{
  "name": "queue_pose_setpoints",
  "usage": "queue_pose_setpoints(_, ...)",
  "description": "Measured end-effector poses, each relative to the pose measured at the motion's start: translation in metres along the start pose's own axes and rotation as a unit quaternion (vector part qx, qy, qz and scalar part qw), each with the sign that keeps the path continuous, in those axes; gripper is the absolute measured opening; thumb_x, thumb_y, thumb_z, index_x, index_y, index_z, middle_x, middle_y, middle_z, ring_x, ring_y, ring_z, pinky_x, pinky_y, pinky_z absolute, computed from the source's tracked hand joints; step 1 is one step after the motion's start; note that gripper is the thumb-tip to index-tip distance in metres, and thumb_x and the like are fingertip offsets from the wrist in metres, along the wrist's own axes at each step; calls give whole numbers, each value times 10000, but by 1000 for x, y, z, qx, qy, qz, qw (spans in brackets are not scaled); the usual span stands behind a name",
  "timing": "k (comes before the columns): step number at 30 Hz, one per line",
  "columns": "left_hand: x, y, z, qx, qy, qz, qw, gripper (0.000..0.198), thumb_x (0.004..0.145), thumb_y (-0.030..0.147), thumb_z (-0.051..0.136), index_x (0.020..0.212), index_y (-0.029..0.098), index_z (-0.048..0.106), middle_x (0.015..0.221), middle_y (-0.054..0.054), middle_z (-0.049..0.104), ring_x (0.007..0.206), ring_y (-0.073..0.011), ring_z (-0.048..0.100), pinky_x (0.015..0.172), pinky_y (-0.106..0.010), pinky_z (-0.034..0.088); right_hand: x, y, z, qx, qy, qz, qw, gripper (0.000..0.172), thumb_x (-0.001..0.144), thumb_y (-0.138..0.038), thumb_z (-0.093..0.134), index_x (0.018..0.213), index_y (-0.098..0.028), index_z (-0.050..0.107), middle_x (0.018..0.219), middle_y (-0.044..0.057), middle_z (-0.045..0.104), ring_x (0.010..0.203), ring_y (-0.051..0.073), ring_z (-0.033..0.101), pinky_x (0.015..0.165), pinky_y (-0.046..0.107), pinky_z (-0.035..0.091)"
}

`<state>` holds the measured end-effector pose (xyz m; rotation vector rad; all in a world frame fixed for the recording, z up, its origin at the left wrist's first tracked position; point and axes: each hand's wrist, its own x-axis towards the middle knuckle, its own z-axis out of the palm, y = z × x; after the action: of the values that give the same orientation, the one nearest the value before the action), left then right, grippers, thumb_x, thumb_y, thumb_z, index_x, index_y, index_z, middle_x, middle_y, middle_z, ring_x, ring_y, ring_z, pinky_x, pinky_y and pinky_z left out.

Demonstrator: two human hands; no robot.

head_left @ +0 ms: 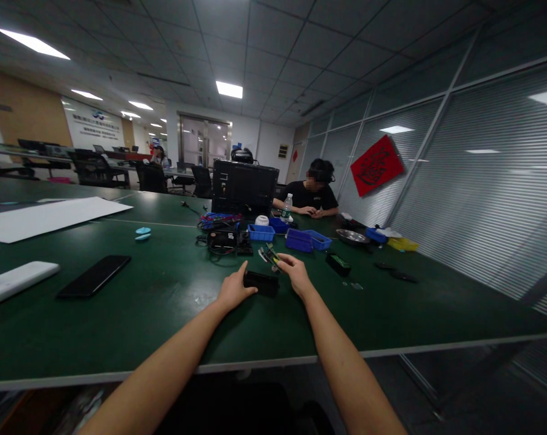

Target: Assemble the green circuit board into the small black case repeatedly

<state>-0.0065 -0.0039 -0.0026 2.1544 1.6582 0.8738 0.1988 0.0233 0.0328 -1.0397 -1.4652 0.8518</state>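
My left hand (233, 289) grips the left end of a black rectangular case (262, 283) on the green table, its thumb and fingers on either side of it. My right hand (295, 273) pinches a small circuit board (269, 255) just above and behind the case. Yellow and pale parts show on the board, but its fine detail is too small to make out. To the right lies a black box with a green top (339, 263). Small clear pieces (356, 286) are near it.
Beyond my hands stand a black power unit with cables (223, 240), blue trays (261, 233), a bottle (287, 206) and a monitor (245, 186). A black phone (94, 277) lies left. A metal plate (353, 236) is far right. Another person (313, 192) sits across the table.
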Motion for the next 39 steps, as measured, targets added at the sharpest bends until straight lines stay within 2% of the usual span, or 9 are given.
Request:
queue_pose_setpoints(4,-1,2,-2,-5,3,-7,1000,903,606,397,654,1357,215,186,1143,-83,572,1027,-230,535,803,-284,386,-4,-3,3,-92,-25,-51,994,397,618,-355,645,966,-164,644,857,34,621,758,153,537,706,276,407)
queue_pose_setpoints(10,-1,4,-2,-3,4,-21,1000,892,625,382,638,1361,214,163,1154,-74,562,1025,-227,531,798,-274,379,-7,-12,8,-172,-54,-71,981,366,620,-317,650,955,-171,636,807,12,571,655,115,479,615,238,389)
queue_pose_setpoints(16,-3,10,-6,1,1,-34,999,888,631,365,645,1363,232,159,1151,-60,563,1043,-207,517,827,-257,365,-8,-11,11,-187,-78,-110,973,346,601,-278,685,923,-164,634,832,12,540,671,112,476,625,238,384)
queue_pose_setpoints(24,-8,19,-13,26,-9,-47,999,859,656,349,634,1365,229,164,1176,-80,538,1057,-223,501,845,-273,360,-6,-3,11,-217,-102,-117,964,347,608,-300,693,928,-179,634,795,5,526,700,126,482,646,252,391)
queue_pose_setpoints(33,-6,12,-8,37,0,-29,999,865,649,382,630,1365,224,171,1148,-92,544,1025,-231,514,822,-279,369,-9,-7,13,-239,-127,-103,957,333,615,-276,691,926,-169,638,820,16,537,719,129,497,666,256,406)
queue_pose_setpoints(39,-6,11,-6,36,7,-28,999,849,649,373,627,1360,233,186,1148,-83,547,1029,-227,511,833,-281,367,-7,1,12,-250,-144,-100,952,353,607,-300,701,937,-191,638,896,31,558,838,163,524,748,289,415)
